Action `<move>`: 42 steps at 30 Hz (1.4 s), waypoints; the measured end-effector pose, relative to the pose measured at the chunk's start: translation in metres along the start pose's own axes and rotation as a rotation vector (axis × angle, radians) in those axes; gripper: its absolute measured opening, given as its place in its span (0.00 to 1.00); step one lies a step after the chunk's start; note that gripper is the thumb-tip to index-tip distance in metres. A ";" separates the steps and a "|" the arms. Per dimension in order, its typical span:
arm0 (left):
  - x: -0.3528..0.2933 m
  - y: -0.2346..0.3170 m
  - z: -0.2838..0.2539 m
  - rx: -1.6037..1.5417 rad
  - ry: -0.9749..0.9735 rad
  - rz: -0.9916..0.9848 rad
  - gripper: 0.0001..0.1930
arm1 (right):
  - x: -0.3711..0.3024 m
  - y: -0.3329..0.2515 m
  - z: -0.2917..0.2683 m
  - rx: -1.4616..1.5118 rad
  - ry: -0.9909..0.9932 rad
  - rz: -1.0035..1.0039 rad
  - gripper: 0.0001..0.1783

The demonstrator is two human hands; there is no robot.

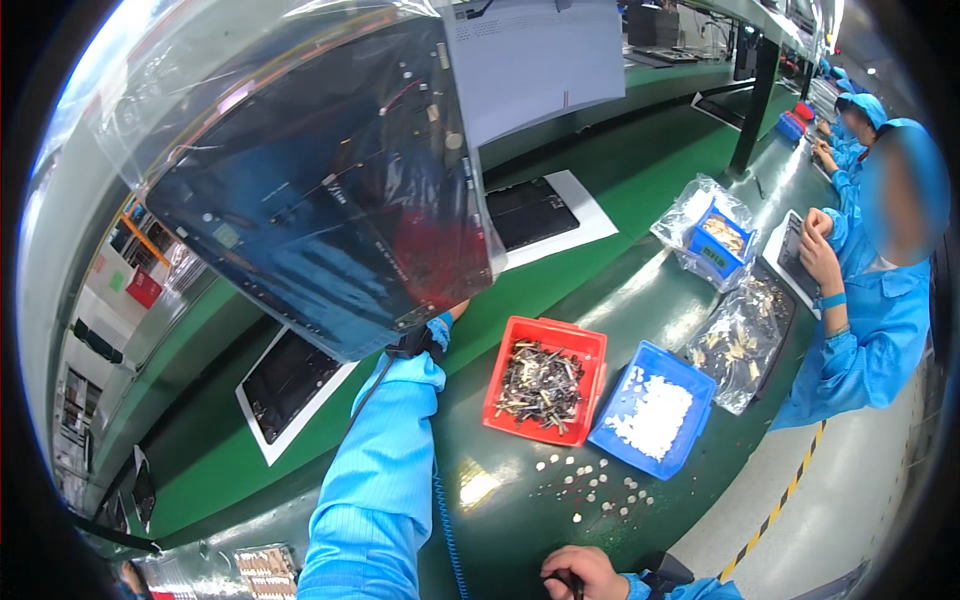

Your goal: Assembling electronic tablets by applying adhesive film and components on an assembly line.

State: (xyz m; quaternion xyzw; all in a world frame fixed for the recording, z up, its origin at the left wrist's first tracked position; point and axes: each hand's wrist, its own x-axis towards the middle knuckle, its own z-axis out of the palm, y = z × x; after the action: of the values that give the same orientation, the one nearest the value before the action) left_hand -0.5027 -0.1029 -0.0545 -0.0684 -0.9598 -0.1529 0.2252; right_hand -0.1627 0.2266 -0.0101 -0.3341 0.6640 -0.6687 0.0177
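Note:
My left hand (428,338) is raised and grips the lower edge of a large dark flat panel (330,200) wrapped in a clear plastic bag; the panel hides most of the hand. The panel tilts above the green belt. A blue coiled cord (443,510) hangs from my left wrist along the blue sleeve. My right hand (578,570) rests low at the near edge of the bench, fingers curled round a thin dark tool. Small white parts (590,487) lie scattered just beyond it.
A red bin (592,345) of metal pieces and a blue bin (700,385) of white parts sit mid-bench. Clear bags of parts (740,340) lie to the right. Dark panels on white sheets (262,432) ride the green belt. A co-worker's hand (815,250) works at the right.

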 end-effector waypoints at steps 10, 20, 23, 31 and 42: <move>-0.076 -0.073 -0.045 -0.356 0.411 -0.193 0.20 | 0.002 -0.002 -0.004 0.054 -0.044 0.025 0.07; -0.069 -0.126 -0.075 -0.729 0.799 -0.364 0.19 | -0.017 0.012 -0.005 0.019 -0.203 0.125 0.07; -0.093 -0.138 -0.074 -0.871 0.855 -0.428 0.19 | -0.017 0.016 -0.006 -0.039 -0.173 0.002 0.07; -0.128 -0.073 -0.211 -0.877 1.234 -0.927 0.21 | -0.016 0.012 -0.030 -0.325 0.077 -0.171 0.08; -0.306 0.035 -0.424 -0.815 0.834 -0.459 0.18 | -0.036 0.024 -0.094 -0.914 0.262 0.082 0.14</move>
State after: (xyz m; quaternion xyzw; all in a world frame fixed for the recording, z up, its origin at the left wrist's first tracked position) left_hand -0.0490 -0.2265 0.1770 0.1243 -0.6459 -0.5650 0.4981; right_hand -0.1892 0.3232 -0.0367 -0.1942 0.8994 -0.3432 -0.1887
